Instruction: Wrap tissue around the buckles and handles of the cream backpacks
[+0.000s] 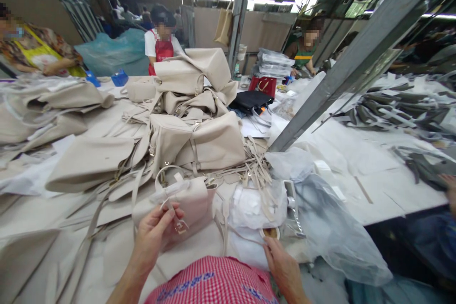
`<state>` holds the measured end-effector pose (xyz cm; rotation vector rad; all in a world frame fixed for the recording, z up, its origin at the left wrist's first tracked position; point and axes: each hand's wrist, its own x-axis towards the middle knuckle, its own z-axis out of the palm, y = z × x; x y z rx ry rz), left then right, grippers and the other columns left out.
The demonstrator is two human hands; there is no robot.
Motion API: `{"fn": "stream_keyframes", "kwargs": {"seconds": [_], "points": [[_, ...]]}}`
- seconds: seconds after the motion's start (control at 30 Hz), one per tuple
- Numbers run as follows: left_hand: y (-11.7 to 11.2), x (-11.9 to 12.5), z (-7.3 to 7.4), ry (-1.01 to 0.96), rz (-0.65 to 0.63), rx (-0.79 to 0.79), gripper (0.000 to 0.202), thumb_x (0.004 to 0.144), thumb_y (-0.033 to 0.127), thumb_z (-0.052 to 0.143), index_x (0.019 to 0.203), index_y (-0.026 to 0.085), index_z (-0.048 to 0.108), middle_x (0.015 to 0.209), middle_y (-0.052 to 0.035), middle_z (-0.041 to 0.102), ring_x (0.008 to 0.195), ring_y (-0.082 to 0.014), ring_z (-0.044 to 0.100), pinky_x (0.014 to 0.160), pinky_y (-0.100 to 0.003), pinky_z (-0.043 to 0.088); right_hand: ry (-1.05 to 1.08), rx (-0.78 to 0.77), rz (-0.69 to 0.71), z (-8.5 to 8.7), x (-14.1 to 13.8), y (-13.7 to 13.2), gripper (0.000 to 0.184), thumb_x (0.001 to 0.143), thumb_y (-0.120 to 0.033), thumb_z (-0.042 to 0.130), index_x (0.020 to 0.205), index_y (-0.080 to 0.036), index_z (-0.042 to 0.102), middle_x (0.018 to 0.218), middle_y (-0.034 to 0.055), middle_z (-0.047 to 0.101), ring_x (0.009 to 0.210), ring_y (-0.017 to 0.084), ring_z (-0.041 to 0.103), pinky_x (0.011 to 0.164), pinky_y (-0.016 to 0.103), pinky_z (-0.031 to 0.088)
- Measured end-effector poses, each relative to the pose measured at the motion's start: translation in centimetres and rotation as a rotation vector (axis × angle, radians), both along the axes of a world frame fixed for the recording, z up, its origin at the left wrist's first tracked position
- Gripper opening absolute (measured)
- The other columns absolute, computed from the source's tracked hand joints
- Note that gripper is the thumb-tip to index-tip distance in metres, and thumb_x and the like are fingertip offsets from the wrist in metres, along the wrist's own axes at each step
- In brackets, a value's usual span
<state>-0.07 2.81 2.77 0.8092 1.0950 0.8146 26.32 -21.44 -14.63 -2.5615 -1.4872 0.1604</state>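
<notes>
A beige handbag [194, 202] with a curved top handle stands on the table before me. At its front, my left hand [158, 223] is closed on a narrow beige strap tab [170, 206]; a small gold-coloured clasp [181, 227] shows just below the fingers. My right hand [281, 263] is lower right, thumb and fingers pinched together at the end of a thin beige strap [245, 237]. Right by those fingertips is a small round dish [271, 232] with something brown inside, and the fingers partly cover its rim.
Beige bags [213, 145] are piled behind, among loose straps [258, 161]. Clear plastic sheeting [335, 218] drapes over the table's right edge. A slanted grey metal beam [342, 66] crosses the right side. Several co-workers stand across the table, one in a red apron [164, 51].
</notes>
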Motion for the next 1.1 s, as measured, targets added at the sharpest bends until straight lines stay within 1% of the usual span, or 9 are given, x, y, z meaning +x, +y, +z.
{"fn": "stream_keyframes", "kwargs": {"seconds": [0.1, 0.23, 0.33, 0.47, 0.63, 0.7, 0.8, 0.9, 1.1], "points": [[0.0, 0.0, 0.0, -0.002, -0.002, 0.007, 0.045, 0.055, 0.041, 0.084, 0.087, 0.013, 0.070, 0.071, -0.0070, 0.073, 0.063, -0.0188, 0.067, 0.059, -0.030, 0.059, 0.045, -0.035, 0.075, 0.2, -1.6, 1.3, 0.029, 0.095, -0.027, 0.038, 0.097, -0.025, 0.067, 0.090, 0.0048, 0.069, 0.073, 0.018, 0.069, 0.059, 0.024, 0.048], [0.1, -0.1, 0.3, 0.016, -0.015, 0.018, 0.045, 0.056, 0.042, 0.083, 0.087, 0.013, 0.069, 0.072, -0.0068, 0.073, 0.062, -0.0193, 0.067, 0.058, -0.031, 0.058, 0.038, -0.171, 0.038, -0.3, -2.6, 3.0, 0.036, 0.089, -0.019, 0.046, 0.122, -0.023, 0.059, 0.096, 0.0066, 0.068, 0.071, 0.019, 0.068, 0.055, 0.025, 0.047], [0.0, -0.1, 0.4, 0.020, -0.034, 0.016, 0.045, 0.057, 0.043, 0.082, 0.088, 0.013, 0.068, 0.073, -0.0070, 0.073, 0.062, -0.0201, 0.067, 0.059, -0.033, 0.059, 0.066, -0.122, 0.086, -0.8, -2.8, 2.9, 0.041, 0.087, -0.018, 0.048, 0.127, -0.026, 0.055, 0.099, 0.0059, 0.066, 0.076, 0.019, 0.067, 0.058, 0.025, 0.048], [0.0, -0.2, 0.3, 0.023, -0.041, 0.026, 0.044, 0.059, 0.041, 0.082, 0.089, 0.013, 0.068, 0.073, -0.0073, 0.073, 0.063, -0.0200, 0.068, 0.061, -0.033, 0.059, 0.129, -0.027, 0.163, -1.5, -3.5, 1.7, 0.035, 0.084, -0.013, 0.047, 0.112, -0.026, 0.063, 0.093, 0.0046, 0.066, 0.080, 0.019, 0.064, 0.063, 0.023, 0.047], [0.2, -0.1, 0.1, 0.012, -0.055, 0.016, 0.044, 0.058, 0.041, 0.082, 0.089, 0.013, 0.067, 0.072, -0.0063, 0.073, 0.061, -0.0205, 0.068, 0.059, -0.034, 0.059, 0.248, 0.062, 0.109, -2.0, -3.9, 1.5, 0.024, 0.082, -0.013, 0.048, 0.088, -0.026, 0.067, 0.083, 0.0015, 0.063, 0.076, 0.018, 0.059, 0.063, 0.022, 0.043], [0.3, 0.0, 0.2, 0.004, -0.059, 0.017, 0.044, 0.059, 0.041, 0.082, 0.089, 0.013, 0.067, 0.072, -0.0060, 0.072, 0.060, -0.0198, 0.067, 0.057, -0.033, 0.058, 0.291, 0.086, 0.104, -1.8, -3.8, 2.0, 0.023, 0.084, -0.014, 0.047, 0.076, -0.025, 0.065, 0.081, 0.0011, 0.063, 0.074, 0.017, 0.058, 0.064, 0.022, 0.042], [0.4, 0.0, 0.5, 0.004, -0.050, 0.025, 0.043, 0.059, 0.041, 0.082, 0.088, 0.013, 0.067, 0.072, -0.0059, 0.072, 0.061, -0.0184, 0.066, 0.056, -0.031, 0.058, 0.364, 0.130, 0.107, -0.7, -3.5, 2.8, 0.021, 0.085, -0.019, 0.046, 0.075, -0.024, 0.065, 0.083, 0.0021, 0.063, 0.077, 0.017, 0.059, 0.068, 0.024, 0.045], [0.3, 0.0, 0.7, -0.008, -0.061, 0.021, 0.043, 0.060, 0.040, 0.082, 0.089, 0.013, 0.066, 0.072, -0.0055, 0.072, 0.059, -0.0181, 0.066, 0.056, -0.032, 0.058, 0.692, 0.279, -0.031, 1.5, -3.2, 4.1, 0.016, 0.081, -0.033, 0.057, 0.075, -0.021, 0.067, 0.081, 0.0037, 0.065, 0.080, 0.020, 0.061, 0.070, 0.028, 0.048], [0.5, -0.3, 0.9, -0.056, -0.126, -0.034, 0.035, 0.062, 0.040, 0.081, 0.080, 0.013, 0.066, 0.079, -0.0102, 0.074, 0.068, -0.0214, 0.067, 0.055, -0.031, 0.056, 1.506, 0.529, -0.417, 5.7, -3.3, 8.3, 0.043, 0.070, -0.058, 0.064, 0.084, -0.018, 0.071, 0.072, 0.0058, 0.072, 0.066, 0.023, 0.068, 0.064, 0.035, 0.055]]}}
